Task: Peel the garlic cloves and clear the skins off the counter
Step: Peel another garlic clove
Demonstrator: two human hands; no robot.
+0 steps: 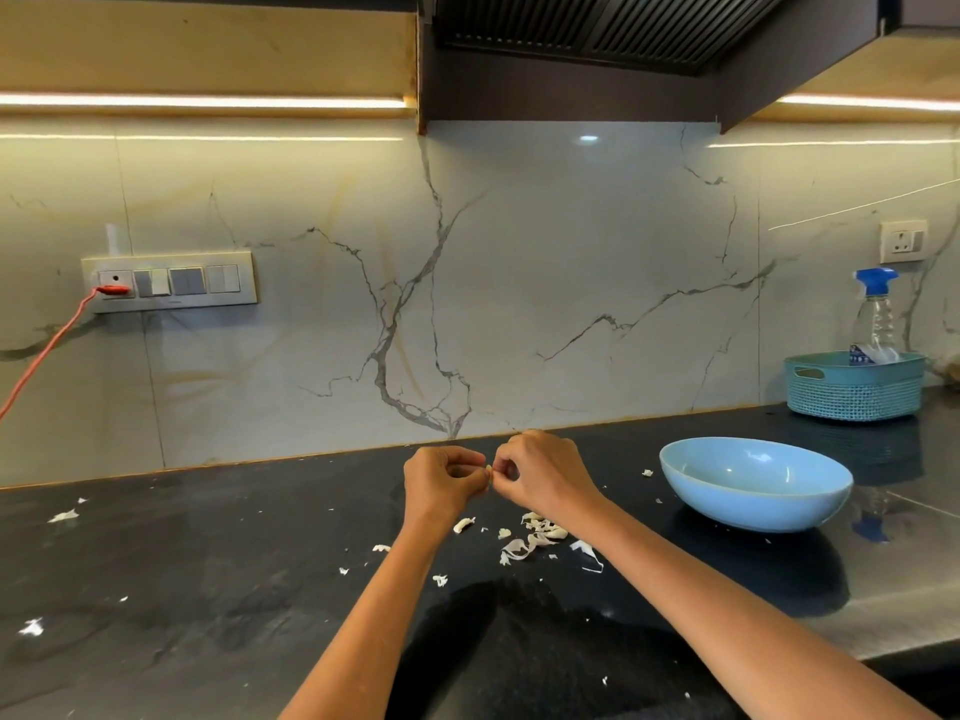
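Above the black counter (208, 563), my left hand (441, 480) and my right hand (540, 472) meet fingertip to fingertip, both pinching a small garlic clove (489, 469) that is mostly hidden between them. Below the hands lies a pile of white garlic skins (535, 537), and a single curled piece (464, 524) sits beside my left wrist. More skin flakes are scattered to the left, such as one flake (63, 516) near the wall and another flake (32, 627) near the front. A light blue bowl (756, 483) stands to the right of my hands.
A teal basket (854, 389) holding a spray bottle (875, 314) stands at the back right by the marble wall. An orange cable (47, 350) hangs from the switch panel (169, 281) at the left. A range hood (597, 39) is overhead.
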